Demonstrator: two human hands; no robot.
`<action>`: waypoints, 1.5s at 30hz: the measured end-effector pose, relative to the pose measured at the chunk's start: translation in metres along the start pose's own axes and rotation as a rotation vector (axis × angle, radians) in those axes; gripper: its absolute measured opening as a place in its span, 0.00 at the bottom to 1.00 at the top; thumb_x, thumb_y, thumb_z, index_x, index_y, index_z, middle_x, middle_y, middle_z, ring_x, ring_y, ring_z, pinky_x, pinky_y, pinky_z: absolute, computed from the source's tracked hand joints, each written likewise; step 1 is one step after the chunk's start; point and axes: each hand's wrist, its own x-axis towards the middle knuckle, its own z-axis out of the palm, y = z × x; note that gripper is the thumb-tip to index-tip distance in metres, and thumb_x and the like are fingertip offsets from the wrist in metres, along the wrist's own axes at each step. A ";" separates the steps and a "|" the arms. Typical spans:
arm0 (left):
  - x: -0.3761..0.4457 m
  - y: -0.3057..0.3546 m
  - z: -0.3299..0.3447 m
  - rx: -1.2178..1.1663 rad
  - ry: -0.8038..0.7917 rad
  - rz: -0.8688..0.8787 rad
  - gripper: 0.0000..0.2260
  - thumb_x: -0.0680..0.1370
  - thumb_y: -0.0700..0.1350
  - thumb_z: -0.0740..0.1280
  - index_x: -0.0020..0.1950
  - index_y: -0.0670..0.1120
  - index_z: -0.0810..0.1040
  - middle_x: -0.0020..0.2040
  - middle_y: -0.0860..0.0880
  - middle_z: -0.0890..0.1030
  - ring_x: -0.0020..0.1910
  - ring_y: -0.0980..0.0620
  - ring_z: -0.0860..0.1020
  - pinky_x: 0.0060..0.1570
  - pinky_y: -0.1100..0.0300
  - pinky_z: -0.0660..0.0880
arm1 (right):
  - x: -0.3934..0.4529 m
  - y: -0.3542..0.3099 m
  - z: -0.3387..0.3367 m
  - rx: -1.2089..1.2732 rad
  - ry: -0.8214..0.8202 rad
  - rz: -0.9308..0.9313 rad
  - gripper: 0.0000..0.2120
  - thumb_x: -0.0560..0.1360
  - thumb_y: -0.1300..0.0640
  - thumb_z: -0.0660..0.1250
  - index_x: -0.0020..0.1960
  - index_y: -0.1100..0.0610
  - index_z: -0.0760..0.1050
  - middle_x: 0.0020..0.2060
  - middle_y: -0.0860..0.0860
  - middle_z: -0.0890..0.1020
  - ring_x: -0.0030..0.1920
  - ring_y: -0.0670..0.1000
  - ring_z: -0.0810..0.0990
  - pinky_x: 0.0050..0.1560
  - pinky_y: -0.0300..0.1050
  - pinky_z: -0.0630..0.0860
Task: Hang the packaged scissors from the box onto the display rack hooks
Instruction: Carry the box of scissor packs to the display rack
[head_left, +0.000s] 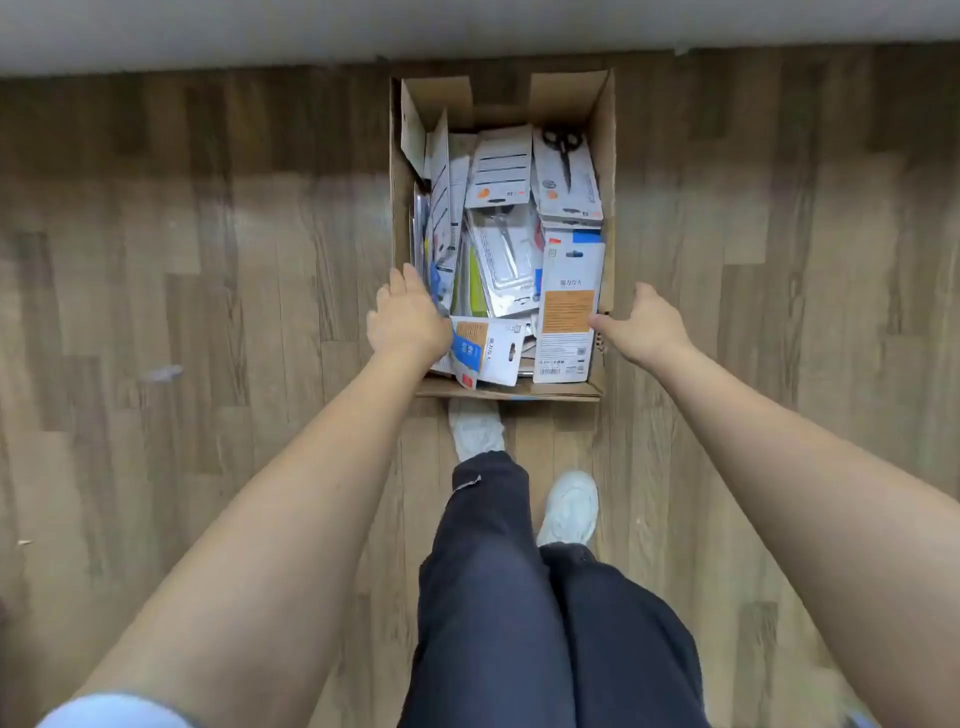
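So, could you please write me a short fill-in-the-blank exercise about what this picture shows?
1. The cardboard box of packaged scissors stands on a wooden ____.
2. The left hand reaches in at the box's ____ side, as the person sees it.
3. The right hand touches the package with the ____ label.
4. The person's shoes are ____ in colour.

Missing words: floor; left; orange; white
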 end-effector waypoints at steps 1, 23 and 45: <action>0.007 0.001 0.009 -0.015 -0.012 -0.028 0.35 0.78 0.48 0.64 0.77 0.41 0.48 0.77 0.44 0.52 0.74 0.44 0.55 0.69 0.47 0.60 | 0.010 0.002 0.006 0.021 0.004 -0.002 0.32 0.76 0.48 0.67 0.71 0.65 0.60 0.69 0.60 0.68 0.69 0.60 0.66 0.64 0.50 0.66; 0.144 -0.039 0.091 -0.543 0.278 -0.342 0.14 0.80 0.46 0.61 0.51 0.34 0.75 0.52 0.36 0.79 0.52 0.38 0.77 0.45 0.55 0.69 | 0.161 0.020 0.072 0.284 0.256 0.068 0.15 0.81 0.55 0.57 0.55 0.65 0.76 0.52 0.60 0.80 0.44 0.55 0.75 0.41 0.43 0.68; -0.106 0.004 -0.093 -0.425 0.229 -0.153 0.12 0.80 0.44 0.61 0.46 0.36 0.78 0.46 0.35 0.80 0.49 0.36 0.77 0.49 0.52 0.72 | -0.120 0.023 -0.073 0.319 0.341 0.251 0.14 0.80 0.57 0.57 0.49 0.67 0.76 0.45 0.62 0.78 0.48 0.60 0.75 0.41 0.42 0.66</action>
